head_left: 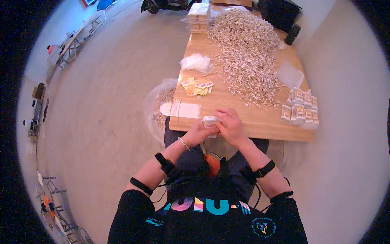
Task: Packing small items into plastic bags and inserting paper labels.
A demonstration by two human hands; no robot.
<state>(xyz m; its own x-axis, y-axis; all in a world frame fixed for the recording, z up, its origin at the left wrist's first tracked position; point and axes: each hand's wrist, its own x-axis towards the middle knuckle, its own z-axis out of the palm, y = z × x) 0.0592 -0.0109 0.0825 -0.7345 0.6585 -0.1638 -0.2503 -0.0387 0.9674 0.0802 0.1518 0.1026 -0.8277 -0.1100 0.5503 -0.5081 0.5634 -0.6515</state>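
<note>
At the table's near edge, both hands meet around a small clear plastic packet with whitish contents, probably cotton swabs. My left hand grips it from the left, fingers closed. My right hand is closed on its right side, its fingers bent over the packet. Just left of the hands lies a white card or sheet with a few loose swabs across it. Beyond that are scattered yellow-and-white printed cards and a stack of clear plastic bags.
A large heap of cotton swabs covers the table's far middle. Filled packets stand in rows at the right edge, near a clear plastic sheet. White packs and a black cylinder stand farther back. A swab-filled bag sits left of the table.
</note>
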